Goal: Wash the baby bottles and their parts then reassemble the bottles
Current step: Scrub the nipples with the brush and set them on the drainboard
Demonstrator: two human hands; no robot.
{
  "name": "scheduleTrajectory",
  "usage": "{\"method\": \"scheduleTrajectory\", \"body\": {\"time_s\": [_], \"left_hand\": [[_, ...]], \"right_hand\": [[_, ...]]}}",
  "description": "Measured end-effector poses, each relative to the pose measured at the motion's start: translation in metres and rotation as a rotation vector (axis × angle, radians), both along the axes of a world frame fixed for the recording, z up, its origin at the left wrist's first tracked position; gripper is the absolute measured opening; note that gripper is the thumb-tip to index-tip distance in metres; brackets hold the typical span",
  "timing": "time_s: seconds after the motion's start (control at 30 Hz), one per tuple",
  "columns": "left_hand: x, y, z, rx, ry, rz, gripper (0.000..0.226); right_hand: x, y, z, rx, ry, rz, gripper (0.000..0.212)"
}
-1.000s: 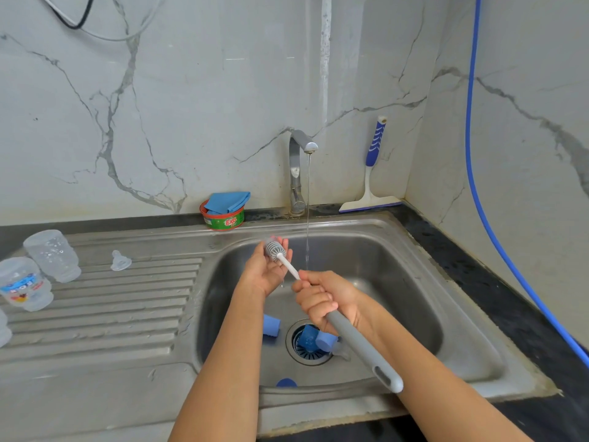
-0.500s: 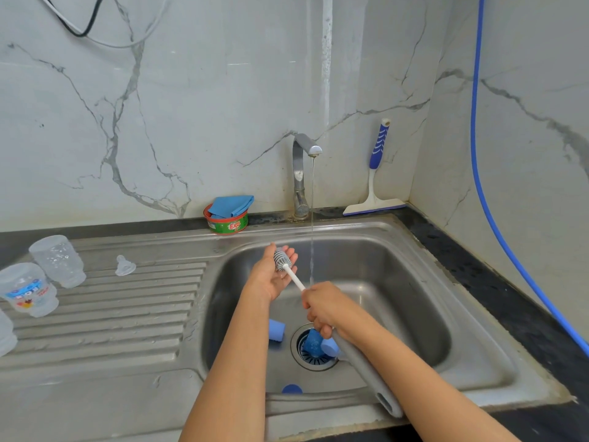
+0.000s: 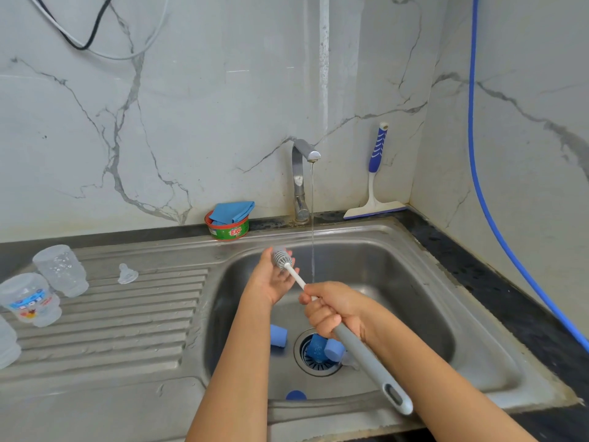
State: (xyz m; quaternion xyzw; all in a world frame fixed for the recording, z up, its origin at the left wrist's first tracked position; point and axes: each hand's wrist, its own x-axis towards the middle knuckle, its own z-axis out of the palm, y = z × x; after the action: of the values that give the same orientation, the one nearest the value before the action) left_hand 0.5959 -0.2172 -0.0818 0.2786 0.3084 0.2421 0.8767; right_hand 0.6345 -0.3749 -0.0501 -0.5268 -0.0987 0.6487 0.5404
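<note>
— Where's the brush, from where you stand?
— The long bottle brush [image 3: 366, 355] has a grey plastic handle, a thin white neck and a ribbed grey head. It slants over the stainless-steel sink basin [image 3: 414, 250]. The right hand [image 3: 331, 309] is fisted tight round the top of the handle, and the looped end sticks out past its wrist.
— And the other one?
— The left hand [image 3: 274, 279] sits just up and left of the right, with thumb and fingers cupped round the bristle head. There may be something small and clear in there too, but I cannot tell.
— Water?
— A thin water stream [image 3: 313, 218] drops from the chrome tap [image 3: 301, 180], just right of the left hand's fingertips.
— The bottle parts?
— They lie below the hands, on the basin floor. One light-blue plastic cap [image 3: 278, 335] is under the left wrist. Two blue pieces [image 3: 317, 347] lie on the round drain strainer beneath the right hand, and a blue round lid [image 3: 295, 395] shows between the forearms. Well left of the left hand, on the ribbed steel draining surface [image 3: 127, 330], lies a small clear silicone teat [image 3: 127, 274]. Farther left is a clear plastic bottle body [image 3: 62, 269], and beside it a printed bottle body [image 3: 30, 299].
— Behind?
— Beyond the left hand, a red-and-green soap tub [image 3: 228, 231] holds a folded blue cloth [image 3: 232, 210]. Beyond the right hand, a blue-handled white squeegee [image 3: 376, 173] leans against the wall.
</note>
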Motion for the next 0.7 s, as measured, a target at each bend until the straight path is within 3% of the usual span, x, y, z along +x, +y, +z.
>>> {"method": "scheduleTrajectory", "body": {"time_s": [0.13,0.23,0.37,0.57,0.63,0.7], "left_hand": [[0.000,-0.001,-0.004,0.183,0.190,0.051,0.033],[-0.001,-0.002,-0.005,0.182,0.197,0.019,0.028],[-0.004,-0.003,-0.002,0.060,0.070,0.002,0.021],[-0.005,-0.004,0.002,-0.029,-0.095,0.023,0.025],[-0.003,-0.005,0.004,-0.016,-0.133,0.033,0.023],[0.003,-0.005,0.001,0.095,-0.035,0.068,0.026]], "right_hand": [[-0.008,-0.004,-0.002,-0.153,-0.628,0.017,0.018],[-0.010,-0.004,-0.003,-0.169,-0.729,0.040,0.018],[-0.005,-0.006,0.001,-0.115,-0.490,0.058,0.013],[0.016,-0.006,0.006,0.041,0.214,0.062,0.033],[0.017,-0.006,0.007,0.057,0.253,0.057,0.034],[0.014,-0.005,0.004,0.004,0.051,0.063,0.030]]}}
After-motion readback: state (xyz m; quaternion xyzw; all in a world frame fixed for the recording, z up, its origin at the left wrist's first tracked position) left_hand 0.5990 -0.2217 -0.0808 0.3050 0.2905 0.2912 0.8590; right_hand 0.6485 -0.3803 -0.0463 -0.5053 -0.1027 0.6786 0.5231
